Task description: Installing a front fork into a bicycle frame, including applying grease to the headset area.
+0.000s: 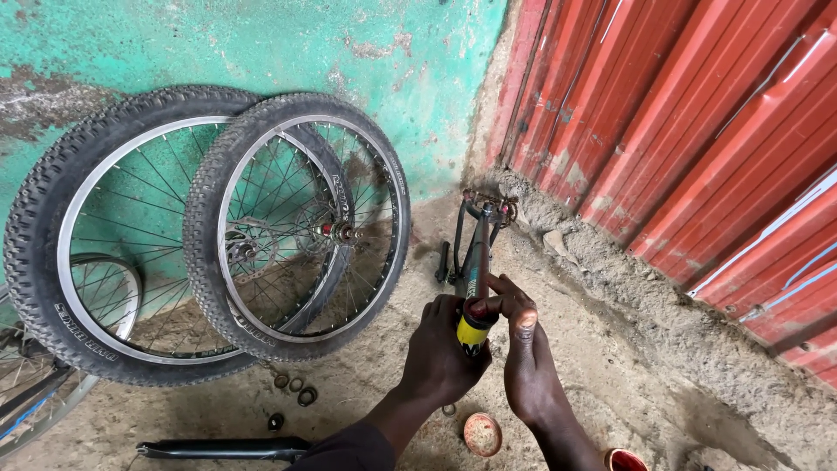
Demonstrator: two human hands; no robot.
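Both hands' grip (484,336) around frame tube (476,324)

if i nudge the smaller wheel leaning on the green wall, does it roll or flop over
The smaller wheel would probably roll sideways: it stands on its round knobby tyre on dirt. It could also slide down flat, since it only leans against the bigger wheel and wall. It likely stays stiff, given its metal rim and spokes.

frame (475,262): lower end hidden behind hands | third wheel (52,349): cut by left edge, partly behind big wheel (105,235) | red cup (624,460): cut by bottom edge | small rings (296,388): too small to tell kind | fork (222,449): right end hidden by sleeve
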